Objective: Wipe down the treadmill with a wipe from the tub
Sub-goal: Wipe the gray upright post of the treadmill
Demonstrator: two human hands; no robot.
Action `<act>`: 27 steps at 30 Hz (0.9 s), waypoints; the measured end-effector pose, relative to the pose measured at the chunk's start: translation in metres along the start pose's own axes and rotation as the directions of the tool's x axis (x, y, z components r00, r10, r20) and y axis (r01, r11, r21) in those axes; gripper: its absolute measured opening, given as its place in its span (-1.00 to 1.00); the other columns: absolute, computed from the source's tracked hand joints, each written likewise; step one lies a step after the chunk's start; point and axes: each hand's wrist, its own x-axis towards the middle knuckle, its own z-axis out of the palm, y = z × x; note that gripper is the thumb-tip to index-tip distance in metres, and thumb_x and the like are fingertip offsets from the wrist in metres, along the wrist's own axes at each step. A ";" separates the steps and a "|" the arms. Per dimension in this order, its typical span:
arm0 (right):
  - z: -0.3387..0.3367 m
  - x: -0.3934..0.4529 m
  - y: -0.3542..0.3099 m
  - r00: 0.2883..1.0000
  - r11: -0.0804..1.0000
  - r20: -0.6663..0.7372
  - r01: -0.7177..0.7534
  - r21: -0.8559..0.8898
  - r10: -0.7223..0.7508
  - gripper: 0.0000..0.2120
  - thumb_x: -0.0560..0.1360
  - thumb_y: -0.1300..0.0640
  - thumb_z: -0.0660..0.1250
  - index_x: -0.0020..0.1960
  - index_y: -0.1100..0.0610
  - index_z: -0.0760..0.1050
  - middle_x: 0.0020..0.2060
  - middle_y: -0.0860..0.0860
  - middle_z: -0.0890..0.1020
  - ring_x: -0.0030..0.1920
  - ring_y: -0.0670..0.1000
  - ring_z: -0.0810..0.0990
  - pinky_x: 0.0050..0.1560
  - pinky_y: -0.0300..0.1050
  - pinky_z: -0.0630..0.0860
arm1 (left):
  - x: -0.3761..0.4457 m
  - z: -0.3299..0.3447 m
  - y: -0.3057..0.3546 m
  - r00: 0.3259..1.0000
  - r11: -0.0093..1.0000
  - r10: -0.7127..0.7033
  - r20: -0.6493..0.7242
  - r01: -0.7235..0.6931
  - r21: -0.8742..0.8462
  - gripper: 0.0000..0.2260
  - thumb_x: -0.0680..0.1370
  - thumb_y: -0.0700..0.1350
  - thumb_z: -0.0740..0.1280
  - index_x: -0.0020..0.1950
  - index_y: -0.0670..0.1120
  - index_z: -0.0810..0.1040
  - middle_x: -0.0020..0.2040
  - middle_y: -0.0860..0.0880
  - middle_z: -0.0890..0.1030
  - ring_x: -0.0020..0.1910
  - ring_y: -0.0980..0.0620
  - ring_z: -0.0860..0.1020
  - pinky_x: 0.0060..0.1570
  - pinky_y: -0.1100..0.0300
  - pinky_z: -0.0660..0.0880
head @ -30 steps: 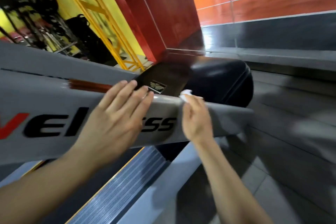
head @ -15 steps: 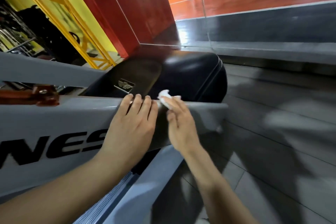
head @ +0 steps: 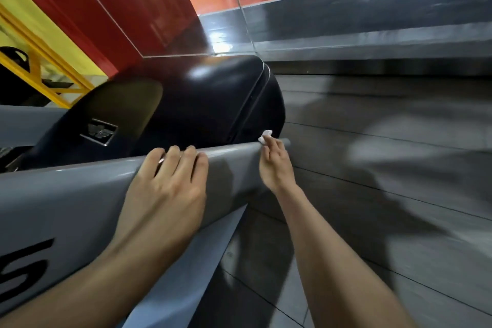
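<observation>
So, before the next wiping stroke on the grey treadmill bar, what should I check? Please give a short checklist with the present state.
1. Wipe in the right hand: ok, pinched at the fingertips.
2. Wipe touches the grey bar: ok, at its top edge near the end.
3. Left hand steadies the bar: ok, resting flat, fingers over the top edge.
4. Bar left ahead to wipe: not ok, the end is almost reached.
5. Wipe still damp: cannot tell.

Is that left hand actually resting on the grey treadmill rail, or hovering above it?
Touching. The head view shows the left hand lying flat on the grey rail, fingers draped over its top edge with no gap.
</observation>
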 end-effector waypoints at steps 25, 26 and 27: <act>0.037 0.037 0.070 0.923 0.865 -0.170 -0.242 0.439 0.345 -0.15 0.46 -0.40 -0.13 0.64 0.00 0.11 0.60 -0.05 0.20 0.59 -0.01 0.15 0.62 0.07 0.02 | 0.005 0.014 -0.001 0.998 0.999 0.034 -0.062 -0.033 0.015 -0.61 0.58 -0.28 0.15 0.38 -0.34 0.50 0.29 -0.34 0.56 0.24 -0.36 0.56 0.31 -0.24 0.41; 0.037 0.035 0.069 0.925 0.870 -0.169 -0.240 0.430 0.339 -0.17 0.47 -0.38 -0.13 0.64 -0.01 0.09 0.60 -0.05 0.19 0.59 0.00 0.14 0.62 0.05 0.01 | 0.006 0.015 -0.002 0.997 0.999 0.043 -0.065 -0.042 0.016 -0.61 0.59 -0.28 0.15 0.38 -0.33 0.50 0.30 -0.34 0.56 0.24 -0.36 0.55 0.31 -0.23 0.40; 0.040 0.023 0.062 0.944 0.892 -0.187 -0.172 0.419 0.270 -0.25 0.53 -0.31 -0.11 0.65 -0.01 0.06 0.61 -0.05 0.16 0.60 -0.01 0.11 0.62 0.03 0.00 | 0.007 0.016 -0.003 0.997 0.999 0.047 -0.066 -0.046 0.014 -0.62 0.59 -0.28 0.16 0.38 -0.33 0.49 0.30 -0.34 0.56 0.25 -0.36 0.55 0.32 -0.23 0.39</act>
